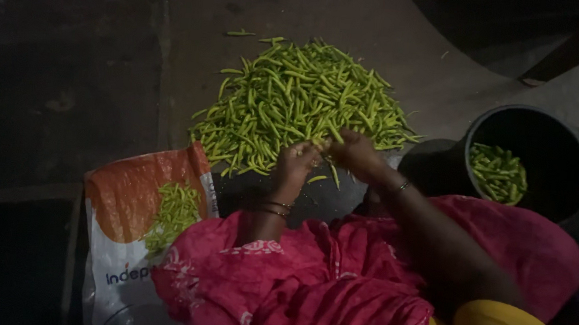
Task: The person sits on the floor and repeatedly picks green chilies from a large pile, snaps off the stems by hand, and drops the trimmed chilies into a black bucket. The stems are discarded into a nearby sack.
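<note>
A big heap of green chillies [300, 103] lies on the dark floor in front of me. My left hand [295, 163] and my right hand [356, 153] meet at the heap's near edge, fingers pinched together on one green chilli [322, 144] held between them. A few loose chillies lie on the floor just below my hands. Thin bangles sit on both wrists.
A dark round bucket [574, 170] at the right holds some chillies [498, 172]. An orange and white sack [120, 199] at the lower left has a small pile of chillies [174, 212] on it. Pink cloth [335, 286] covers my lap.
</note>
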The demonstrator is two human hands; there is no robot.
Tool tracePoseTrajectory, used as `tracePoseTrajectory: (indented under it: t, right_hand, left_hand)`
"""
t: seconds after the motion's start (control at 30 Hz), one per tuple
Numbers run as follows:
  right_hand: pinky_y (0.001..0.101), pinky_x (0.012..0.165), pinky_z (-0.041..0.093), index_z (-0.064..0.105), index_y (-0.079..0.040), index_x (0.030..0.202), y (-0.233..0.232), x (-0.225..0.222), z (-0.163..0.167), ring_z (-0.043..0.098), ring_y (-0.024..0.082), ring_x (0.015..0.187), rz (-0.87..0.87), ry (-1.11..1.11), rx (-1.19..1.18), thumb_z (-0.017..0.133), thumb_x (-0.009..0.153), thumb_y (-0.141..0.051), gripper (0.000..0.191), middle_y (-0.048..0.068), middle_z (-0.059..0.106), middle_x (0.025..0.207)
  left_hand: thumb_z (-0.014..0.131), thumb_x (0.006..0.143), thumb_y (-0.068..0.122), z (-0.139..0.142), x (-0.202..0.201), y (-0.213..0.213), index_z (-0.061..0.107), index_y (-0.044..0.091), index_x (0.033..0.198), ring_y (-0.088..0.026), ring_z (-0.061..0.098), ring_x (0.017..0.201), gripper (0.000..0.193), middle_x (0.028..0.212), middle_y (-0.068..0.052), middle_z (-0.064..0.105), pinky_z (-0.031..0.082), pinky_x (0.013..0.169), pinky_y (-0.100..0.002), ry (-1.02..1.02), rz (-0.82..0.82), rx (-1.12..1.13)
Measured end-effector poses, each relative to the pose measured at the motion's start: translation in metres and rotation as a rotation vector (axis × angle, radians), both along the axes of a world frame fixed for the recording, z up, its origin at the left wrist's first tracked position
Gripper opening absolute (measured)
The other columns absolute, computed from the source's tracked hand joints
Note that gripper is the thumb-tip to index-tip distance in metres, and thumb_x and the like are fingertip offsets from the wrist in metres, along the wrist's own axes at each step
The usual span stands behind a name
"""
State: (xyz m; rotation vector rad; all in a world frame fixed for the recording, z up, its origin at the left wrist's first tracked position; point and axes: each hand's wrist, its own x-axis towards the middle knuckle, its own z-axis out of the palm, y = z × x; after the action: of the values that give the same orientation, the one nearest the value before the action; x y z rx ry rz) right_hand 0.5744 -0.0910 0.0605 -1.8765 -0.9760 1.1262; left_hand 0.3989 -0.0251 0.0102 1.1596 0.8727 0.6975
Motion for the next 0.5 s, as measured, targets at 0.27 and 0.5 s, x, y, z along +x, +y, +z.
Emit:
tracePoseTrajectory:
  t: [0.27,0.5]
  right_hand:
    - [0.0352,0.066,0.054,0.072,-0.002,0.108,-0.116,0.242,0.011,0.066,0.020,0.075,-0.770,-0.840,0.110,0.072,0.092,-0.018,0.023,0.011,0.073,0.090]
    - [0.0409,0.069,0.052,0.072,0.002,0.109,-0.086,0.215,0.002,0.065,0.026,0.079,-0.309,-0.686,0.150,0.071,0.094,-0.012,0.021,0.016,0.074,0.093]
  left_hand:
    - [0.067,0.097,0.019,0.004,-0.006,0.006,0.069,0.002,0.130,-0.002,0.056,0.064,0.037,0.087,0.003,0.071,0.043,0.052,-0.018,0.095,-0.060,-0.034]
    - [0.066,0.099,0.017,0.017,0.007,-0.001,0.067,0.001,0.131,-0.004,0.053,0.063,0.037,0.082,0.001,0.065,0.043,0.053,-0.020,-0.059,-0.180,-0.110]
